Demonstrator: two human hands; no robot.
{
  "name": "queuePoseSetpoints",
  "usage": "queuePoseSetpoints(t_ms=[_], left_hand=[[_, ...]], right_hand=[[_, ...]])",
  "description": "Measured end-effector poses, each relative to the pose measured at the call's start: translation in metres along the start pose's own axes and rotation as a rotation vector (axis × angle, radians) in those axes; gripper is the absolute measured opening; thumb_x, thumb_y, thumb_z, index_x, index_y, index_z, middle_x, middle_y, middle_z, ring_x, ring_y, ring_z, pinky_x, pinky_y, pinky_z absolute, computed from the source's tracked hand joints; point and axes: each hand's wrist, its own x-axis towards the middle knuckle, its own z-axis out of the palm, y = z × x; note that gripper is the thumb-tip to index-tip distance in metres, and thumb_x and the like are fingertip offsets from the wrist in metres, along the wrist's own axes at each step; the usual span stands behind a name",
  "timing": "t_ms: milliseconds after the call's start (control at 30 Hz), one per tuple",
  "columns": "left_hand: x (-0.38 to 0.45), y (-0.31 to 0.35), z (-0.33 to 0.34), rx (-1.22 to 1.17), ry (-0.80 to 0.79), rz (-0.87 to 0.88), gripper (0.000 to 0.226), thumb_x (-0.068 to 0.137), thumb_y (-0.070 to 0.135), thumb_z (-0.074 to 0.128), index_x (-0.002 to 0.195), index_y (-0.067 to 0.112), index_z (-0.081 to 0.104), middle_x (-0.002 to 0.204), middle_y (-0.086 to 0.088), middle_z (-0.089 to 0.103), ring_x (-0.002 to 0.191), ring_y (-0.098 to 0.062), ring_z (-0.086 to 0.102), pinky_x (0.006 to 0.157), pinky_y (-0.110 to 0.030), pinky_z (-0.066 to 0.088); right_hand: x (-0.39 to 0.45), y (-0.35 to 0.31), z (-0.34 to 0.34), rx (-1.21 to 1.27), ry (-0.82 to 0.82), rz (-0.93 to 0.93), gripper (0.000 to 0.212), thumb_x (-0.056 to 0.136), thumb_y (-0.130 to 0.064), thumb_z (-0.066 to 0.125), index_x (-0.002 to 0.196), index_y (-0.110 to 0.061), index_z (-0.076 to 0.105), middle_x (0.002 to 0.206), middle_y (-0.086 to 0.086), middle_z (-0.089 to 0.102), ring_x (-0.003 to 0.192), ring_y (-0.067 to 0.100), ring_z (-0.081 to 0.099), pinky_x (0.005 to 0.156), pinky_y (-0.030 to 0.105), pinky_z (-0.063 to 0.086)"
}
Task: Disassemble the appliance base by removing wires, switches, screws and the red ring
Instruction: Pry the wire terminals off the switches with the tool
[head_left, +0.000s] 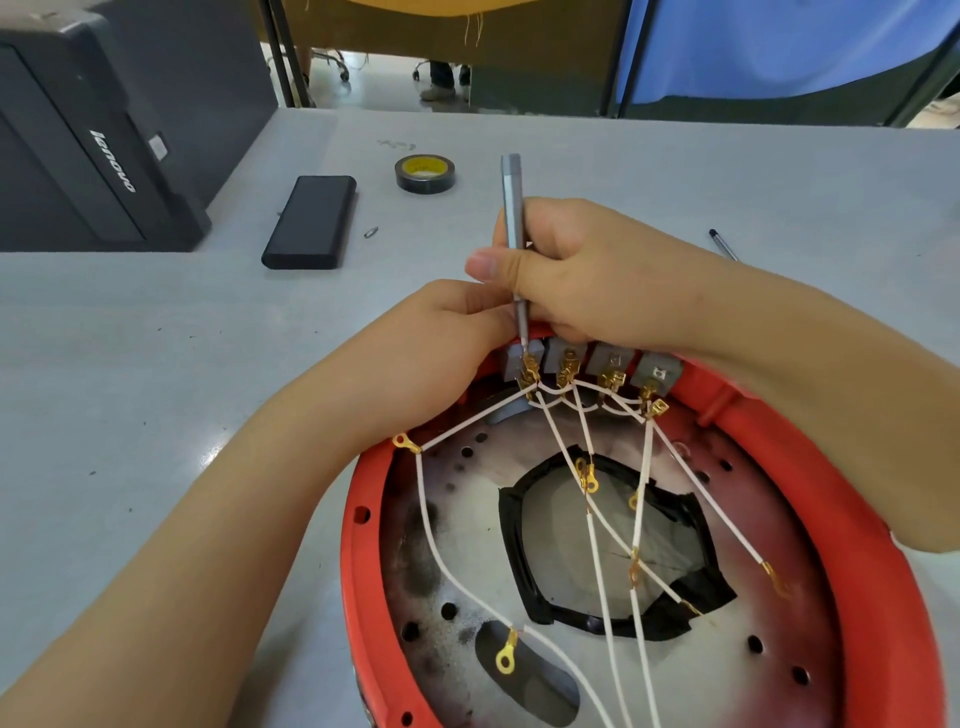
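The appliance base, a metal plate (467, 551) inside a red ring (363, 582), lies at the table's front edge. Several grey switches (610, 359) sit in a row on the ring's far side, with white wires (597, 561) and gold terminals fanning out from them. My right hand (582, 270) grips a grey screwdriver (513, 218) held upright, its tip on the terminal of the leftmost switch (514, 362). My left hand (447, 343) holds the ring's far rim beside that switch, its fingertips hidden behind the rim.
A black tape roll (425, 174), a black case (311, 221) and a loose bit (371, 232) lie further back on the grey table (156, 338). A black computer case (98, 135) stands at the back left. A pen (723, 244) lies at the right.
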Motion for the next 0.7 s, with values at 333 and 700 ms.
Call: queuePoseSetpoints(t_ms=[333,700], left_hand=[[0.003,-0.003,-0.001,-0.053,-0.027,-0.006,0.028,0.098,0.024,0.043,0.09,0.029,0.069,0.108,-0.017,0.068,0.109,-0.038,0.056,0.098,-0.048,0.04],[0.002,-0.006,-0.002,-0.046,-0.049,0.003,0.032,0.1,0.033,0.041,0.1,0.021,0.071,0.105,-0.014,0.069,0.104,-0.034,0.061,0.098,-0.053,0.042]], right_hand=[[0.002,-0.007,-0.004,-0.028,-0.07,0.046,0.027,0.099,-0.038,0.044,0.08,-0.019,0.047,0.037,-0.012,0.044,0.034,0.003,0.039,0.044,0.018,0.033],[-0.028,0.011,0.009,0.177,0.172,-0.171,0.023,0.095,-0.034,0.042,0.079,-0.019,0.043,0.049,-0.016,0.044,0.044,0.002,0.043,0.046,0.011,0.032]])
